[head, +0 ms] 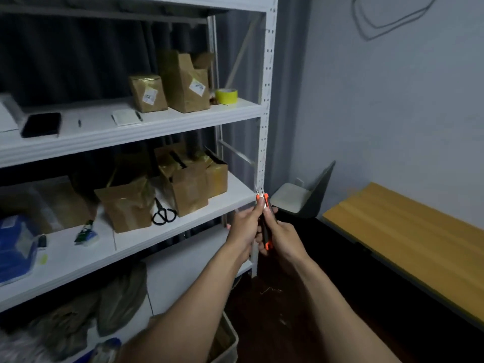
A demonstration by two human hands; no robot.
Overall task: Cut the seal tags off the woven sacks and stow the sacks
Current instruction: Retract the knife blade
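Hands are raised together in front of the right post of a white metal shelving unit (267, 100). An orange-and-black cutter (265, 221) is gripped between them, its short blades pointing up beside the post at the level of the second shelf. The left hand (245, 229) is closed around the upper part of the tool, with fingertips pinched just under the orange head. The right hand (281, 238) is wrapped around the lower handle, whose orange end shows between the two palms. Whether the blades are parted or closed cannot be told, as they are small and blurred.

Woven sacks (104, 305), dull olive-grey and slumped, are seen on the lowest shelf at the lower left, well apart from the hands; no seal tag can be made out on them. A pale bin (230, 344) is partly hidden behind the left forearm.

On the second shelf, taped brown parcels (188, 189) are stood near the right end, and black-handled scissors (163, 213) are laid between two of them. A blue box (15, 247) is placed at the far left. On the shelf above, two more parcels (180, 85) are set beside a yellow tape roll (226, 96), with a notepad (125, 117) and a dark flat case (41, 124) further left.

To the right, a wooden bench (408, 237) is placed along the wall, with a grey chair (303, 195) between it and the shelving.
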